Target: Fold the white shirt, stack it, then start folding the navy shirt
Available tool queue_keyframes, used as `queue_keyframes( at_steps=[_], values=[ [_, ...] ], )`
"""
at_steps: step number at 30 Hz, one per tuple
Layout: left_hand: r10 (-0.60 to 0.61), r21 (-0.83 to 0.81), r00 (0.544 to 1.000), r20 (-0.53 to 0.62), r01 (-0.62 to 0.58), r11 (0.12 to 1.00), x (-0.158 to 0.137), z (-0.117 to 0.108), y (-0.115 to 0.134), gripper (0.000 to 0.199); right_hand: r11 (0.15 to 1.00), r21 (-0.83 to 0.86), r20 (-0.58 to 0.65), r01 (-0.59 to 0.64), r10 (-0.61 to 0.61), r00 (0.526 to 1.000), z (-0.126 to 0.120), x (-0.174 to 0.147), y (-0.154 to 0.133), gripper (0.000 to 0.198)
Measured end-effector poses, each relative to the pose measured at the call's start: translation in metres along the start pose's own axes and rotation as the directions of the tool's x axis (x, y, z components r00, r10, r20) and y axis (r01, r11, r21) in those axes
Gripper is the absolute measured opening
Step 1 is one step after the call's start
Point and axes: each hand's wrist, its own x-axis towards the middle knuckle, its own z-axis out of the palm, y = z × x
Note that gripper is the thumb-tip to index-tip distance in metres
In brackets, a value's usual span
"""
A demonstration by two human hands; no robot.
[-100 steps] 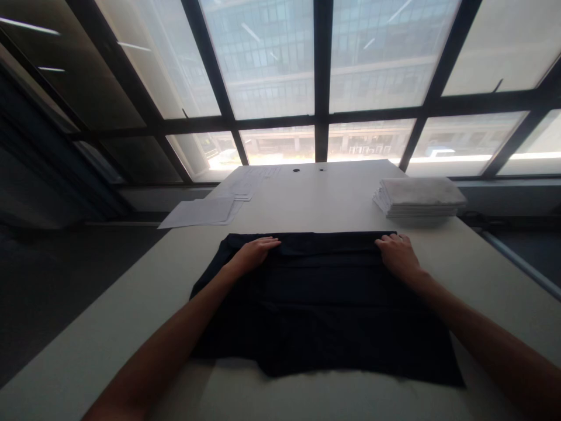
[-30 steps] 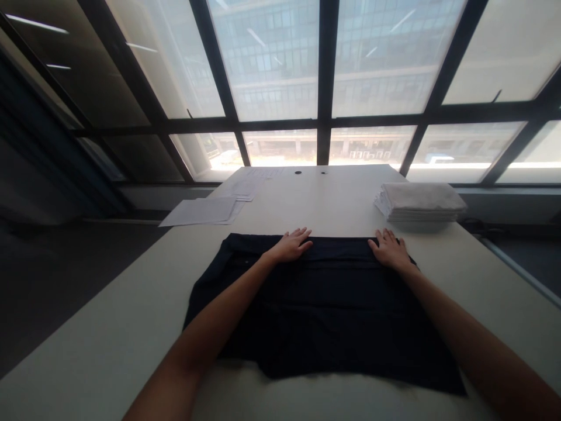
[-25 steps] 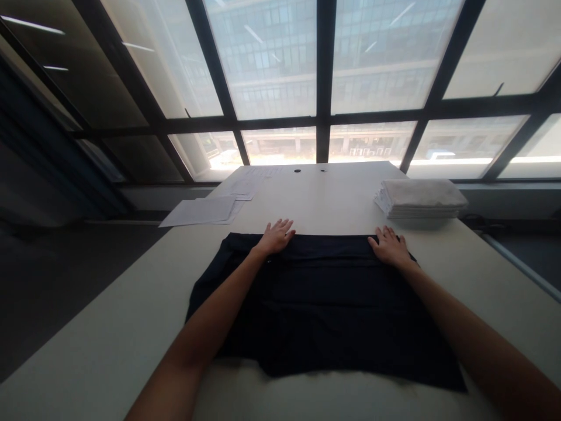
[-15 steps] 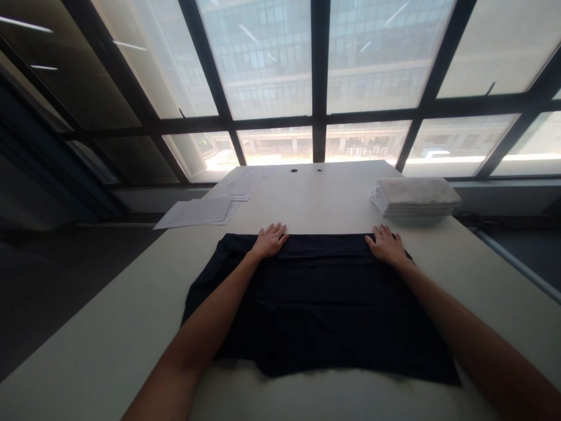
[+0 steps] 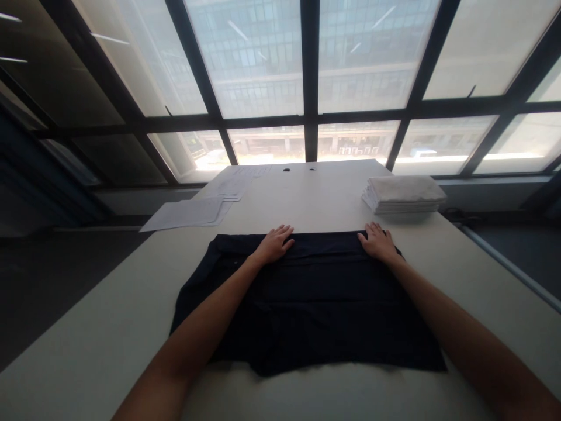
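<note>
A dark navy piece of clothing [image 5: 324,316] lies spread on the white table [image 5: 307,204] in front of me, its lower edge uneven. What kind of garment it is, I cannot tell. Near the middle of its far edge rests my left hand [image 5: 274,244], palm down with the fingers stretched out. My right hand [image 5: 377,242] lies flat at the far right corner, its fingers spread over the edge. Both hands touch the fabric without gripping it. My left forearm hides part of the garment's left side.
Beyond my right hand sits a stack of folded white cloth [image 5: 405,193]. Sheets of paper [image 5: 184,213] lie at the table's far left edge, partly overhanging it. Large framed windows [image 5: 267,58] stand behind the table. A grey pipe [image 5: 508,263] runs beside its right side.
My left hand has slid a little to the right along the garment's far edge. My right hand stays at its corner. The view has turned slightly to the right.
</note>
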Motion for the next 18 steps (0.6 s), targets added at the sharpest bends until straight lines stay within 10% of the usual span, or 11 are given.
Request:
queue_keyframes(
  at_steps=[18],
  values=[
    [0.01,-0.027,0.999,0.031,-0.01,1.0,0.0062,0.0082,-0.0051,0.054,0.999,0.037,-0.059,0.031,-0.029,0.998,-0.0041,-0.0027,0.0004,0.063]
  ],
)
